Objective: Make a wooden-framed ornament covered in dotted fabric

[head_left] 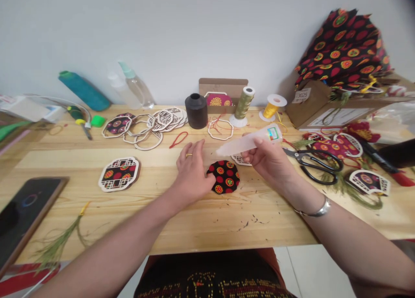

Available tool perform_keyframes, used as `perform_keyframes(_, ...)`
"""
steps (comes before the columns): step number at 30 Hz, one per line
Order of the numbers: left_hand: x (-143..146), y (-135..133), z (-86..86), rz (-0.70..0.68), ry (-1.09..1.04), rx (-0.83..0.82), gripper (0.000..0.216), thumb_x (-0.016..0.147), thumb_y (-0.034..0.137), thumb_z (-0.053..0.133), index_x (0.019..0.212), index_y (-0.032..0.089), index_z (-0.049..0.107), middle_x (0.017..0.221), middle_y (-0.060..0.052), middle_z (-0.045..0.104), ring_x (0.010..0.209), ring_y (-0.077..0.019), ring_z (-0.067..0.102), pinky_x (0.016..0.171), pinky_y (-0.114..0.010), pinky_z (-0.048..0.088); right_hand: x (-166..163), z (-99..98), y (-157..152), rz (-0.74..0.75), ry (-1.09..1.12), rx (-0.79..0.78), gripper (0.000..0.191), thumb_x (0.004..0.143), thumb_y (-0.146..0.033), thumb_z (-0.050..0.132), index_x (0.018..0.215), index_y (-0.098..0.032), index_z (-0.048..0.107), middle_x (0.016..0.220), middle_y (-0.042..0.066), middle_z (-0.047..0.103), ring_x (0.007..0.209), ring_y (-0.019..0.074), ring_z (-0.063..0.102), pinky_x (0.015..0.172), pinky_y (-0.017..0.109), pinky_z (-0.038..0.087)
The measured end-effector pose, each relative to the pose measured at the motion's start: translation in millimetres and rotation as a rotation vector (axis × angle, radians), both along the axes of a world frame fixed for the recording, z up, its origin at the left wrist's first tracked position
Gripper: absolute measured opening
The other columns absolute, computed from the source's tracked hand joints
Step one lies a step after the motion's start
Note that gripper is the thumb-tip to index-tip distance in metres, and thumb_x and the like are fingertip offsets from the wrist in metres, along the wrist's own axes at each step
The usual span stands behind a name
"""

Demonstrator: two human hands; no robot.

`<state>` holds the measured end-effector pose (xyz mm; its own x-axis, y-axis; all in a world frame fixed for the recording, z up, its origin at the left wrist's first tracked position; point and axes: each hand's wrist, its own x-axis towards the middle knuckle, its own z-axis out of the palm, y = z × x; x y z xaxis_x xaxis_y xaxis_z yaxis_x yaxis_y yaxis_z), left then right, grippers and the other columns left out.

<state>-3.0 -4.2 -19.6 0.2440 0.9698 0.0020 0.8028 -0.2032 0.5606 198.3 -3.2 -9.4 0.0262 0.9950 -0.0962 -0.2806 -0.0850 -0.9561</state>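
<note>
Cloth with bright flowers [225, 177] lies flat on the wooden table [194, 229], right between the person's two hands. The left hand [194, 172] does not grip anything. Its thumb sits on the left edge of the cloth, and I think that is to stop it from sliding. The other fingers reach forward, a bit bent and a bit apart, low over the wood. The left arm comes in slanting from the bottom corner.

The right hand [267, 159] is wrapped around a cloudy squeeze bottle [249, 142]. The bottle leans almost on its side. Its thin tip points left and a little down, above the wood just past the cloth, and touches nothing I can see. Maybe it is held this way so the tip can get close to small things. I can't tell if anything is coming out. The right arm slants in from the other side, with a silver bracelet [319, 209] at the wrist.

A white patterned frame [240, 160] peeks out beside the right fingers, close by, perhaps to be easy to reach. The black scissors [296, 155] lie farther right, perhaps to be out of the way.
</note>
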Motion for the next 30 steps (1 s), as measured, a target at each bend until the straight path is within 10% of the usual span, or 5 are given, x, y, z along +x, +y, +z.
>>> perform_keyframes(13,0,1,2.9,-0.006,0.016,-0.016,0.085,0.067,0.015,0.06,0.146,0.009,0.027,0.138,-0.019,0.049,0.145,-0.0364,0.021,0.119,-0.054,0.021,12,12.4,-2,-0.02,-0.06,0.092,0.052,0.065,-0.066,0.071,0.095,-0.023,0.069,0.085,0.004,0.07,0.066,0.0153,0.065,0.062,0.03,0.058)
perform_keyframes(22,-1,1,5.9,-0.022,-0.089,-0.015,0.083,0.071,0.024,0.063,0.145,0.015,0.027,0.139,-0.015,0.051,0.14,-0.0339,0.028,0.116,-0.055,0.024,26,-2.2,3,0.074,-0.347,0.146,0.028,0.074,-0.04,0.078,0.088,-0.017,0.072,0.077,0.004,0.072,0.065,0.0141,0.064,0.061,0.026,0.053)
perform_keyframes(30,1,-4,9.1,-0.205,0.006,-0.08,0.121,0.053,0.05,0.083,0.149,0.021,0.017,0.136,-0.014,0.05,0.134,-0.0371,0.027,0.112,-0.056,0.018,21,8.8,0,0.053,-0.527,0.203,0.022,0.073,-0.035,0.074,0.085,-0.017,0.07,0.076,0.003,0.071,0.064,0.0141,0.062,0.06,0.027,0.052)
